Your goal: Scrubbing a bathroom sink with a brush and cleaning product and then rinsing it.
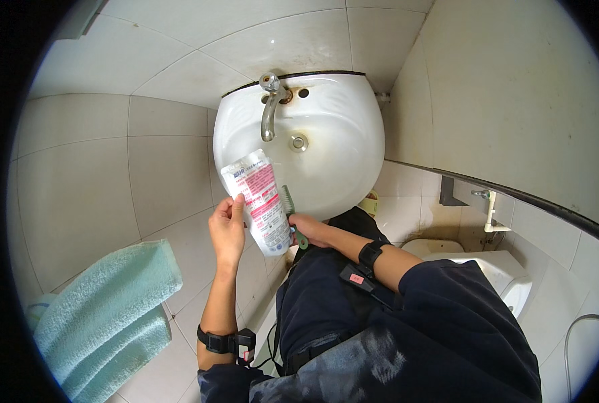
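A white refill pouch with pink printing [260, 201] is tilted over the near left rim of the white washbasin [363, 161]. My left hand [227, 230] is closed on the pouch's left edge, with the thumb lying on its front. My right hand [311, 230], at the pouch's lower right, grips a green brush [302, 240] whose bristles stick up beside the pouch. The fingers of that hand are partly hidden behind the pouch, so whether they also touch it cannot be seen. A metal tap [268, 121] curves over the basin, left of the drain [298, 142].
A light turquoise towel [111, 295] hangs at the lower left. To the right a white toilet [494, 269] stands below a wall pipe with a small valve [491, 211]. A large pale panel [521, 101] fills the upper right. Tiled walls surround the basin.
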The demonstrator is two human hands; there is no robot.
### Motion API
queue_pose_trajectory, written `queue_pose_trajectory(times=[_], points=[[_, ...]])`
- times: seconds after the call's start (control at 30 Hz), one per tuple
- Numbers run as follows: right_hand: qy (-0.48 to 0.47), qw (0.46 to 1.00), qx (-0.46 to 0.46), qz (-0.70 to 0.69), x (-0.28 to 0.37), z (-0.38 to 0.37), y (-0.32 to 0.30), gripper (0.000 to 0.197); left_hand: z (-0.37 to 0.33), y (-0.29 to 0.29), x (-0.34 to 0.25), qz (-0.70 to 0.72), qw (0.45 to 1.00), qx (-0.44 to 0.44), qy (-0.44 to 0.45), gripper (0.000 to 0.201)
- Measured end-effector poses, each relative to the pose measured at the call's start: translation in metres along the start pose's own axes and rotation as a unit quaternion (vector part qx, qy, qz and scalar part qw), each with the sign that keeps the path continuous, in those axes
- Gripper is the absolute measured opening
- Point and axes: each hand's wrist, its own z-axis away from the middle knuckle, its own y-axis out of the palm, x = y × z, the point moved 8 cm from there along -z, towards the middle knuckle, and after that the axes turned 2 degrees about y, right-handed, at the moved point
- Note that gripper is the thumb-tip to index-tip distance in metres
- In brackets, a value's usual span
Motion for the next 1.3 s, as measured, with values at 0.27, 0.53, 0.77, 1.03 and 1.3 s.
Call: queue_pose_trajectory(times=[0.27,0.53,0.77,1.03,1.3], points=[[0.004,1.000,-0.006,-0.017,0.006,0.001,-0.001,0.034,0.001,-0.006,-0.002,0.046,0.999,-0.019,-0.007,0.028],[0.002,1.000,-0.015,0.007,0.006,-0.001,-0.009,0.034,0.003,-0.007,0.004,0.049,0.998,-0.017,-0.020,0.027],[0.016,1.000,-0.017,0.012,0.001,0.005,-0.006,0.036,0.002,-0.002,0.009,0.058,0.998,-0.003,-0.020,0.026],[0.024,0.999,0.016,0.022,0.000,0.013,-0.003,0.037,0.002,-0.003,0.001,0.015,1.000,0.002,-0.021,0.027],[0.042,0.999,0.014,0.003,0.005,0.018,-0.001,0.036,-0.004,-0.002,-0.002,0.044,0.999,-0.003,-0.019,0.029]])
